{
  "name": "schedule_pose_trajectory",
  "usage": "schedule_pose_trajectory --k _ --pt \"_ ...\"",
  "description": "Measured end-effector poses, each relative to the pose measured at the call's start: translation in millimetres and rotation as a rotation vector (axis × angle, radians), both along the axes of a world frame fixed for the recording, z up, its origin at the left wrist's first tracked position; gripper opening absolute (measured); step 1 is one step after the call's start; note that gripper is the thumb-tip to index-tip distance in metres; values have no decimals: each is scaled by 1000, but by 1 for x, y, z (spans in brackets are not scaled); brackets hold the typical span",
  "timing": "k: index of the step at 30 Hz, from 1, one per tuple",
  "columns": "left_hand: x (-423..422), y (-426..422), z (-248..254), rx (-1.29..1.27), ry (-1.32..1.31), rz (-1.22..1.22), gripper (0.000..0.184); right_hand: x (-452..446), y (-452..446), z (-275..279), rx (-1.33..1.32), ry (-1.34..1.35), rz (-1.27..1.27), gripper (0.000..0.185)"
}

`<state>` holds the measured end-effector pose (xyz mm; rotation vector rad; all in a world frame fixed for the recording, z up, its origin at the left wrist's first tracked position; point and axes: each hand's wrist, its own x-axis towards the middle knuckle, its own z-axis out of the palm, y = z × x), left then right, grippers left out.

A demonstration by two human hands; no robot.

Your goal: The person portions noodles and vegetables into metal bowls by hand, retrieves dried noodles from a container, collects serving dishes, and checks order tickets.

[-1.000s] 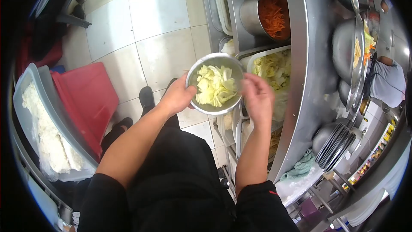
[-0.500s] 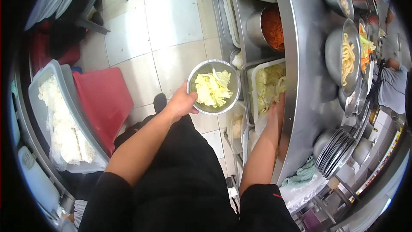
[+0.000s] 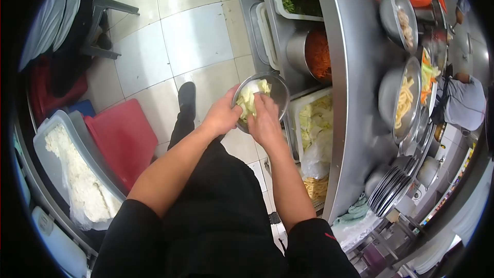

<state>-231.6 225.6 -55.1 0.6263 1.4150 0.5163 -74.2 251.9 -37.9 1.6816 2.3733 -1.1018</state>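
Observation:
My left hand (image 3: pixel 221 115) grips the near-left rim of a round metal bowl (image 3: pixel 280 94), held above the floor beside the counter. Pale chopped cabbage (image 3: pixel 247 99) is heaped on the bowl's left side. My right hand (image 3: pixel 266 122) reaches over the near rim, its fingers bent down onto the cabbage; the fingertips are partly hidden among the leaves. Just to the right, on the shelf under the counter, sits a white tub of cut cabbage (image 3: pixel 315 116) with a clear plastic bag (image 3: pixel 317 157) at its near end.
A pot of shredded carrot (image 3: pixel 318 55) and a tub of greens (image 3: pixel 296 0) stand farther along the shelf. The steel counter (image 3: pixel 355 103) carries bowls of noodles (image 3: pixel 404 103) and stacked plates (image 3: pixel 388 188). At left are a red chair (image 3: pixel 123 139) and a grey tub of white food (image 3: pixel 77 170).
My right hand has come out of the cabbage tub and over into the bowl. The bowl has tilted slightly, and the view has shifted, with a foot now showing farther forward.

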Motion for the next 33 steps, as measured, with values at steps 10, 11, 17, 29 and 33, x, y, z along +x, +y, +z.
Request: schedule_pose_trajectory --k 10,11,17,29,33 --pt "-53 24 -20 -65 -125 -12 60 87 158 -26 286 -175 -649 39" --pt "-54 21 -21 -87 -132 -5 60 96 178 -40 408 -197 -468 40" --pt "-63 -2 -31 -188 -118 47 59 90 240 -92 265 -526 -318 50" --pt "-57 29 -26 -105 -136 107 59 157 237 -126 590 -424 -23 40" --pt "-51 33 -27 -101 -132 104 58 86 247 -110 590 -731 -377 35"
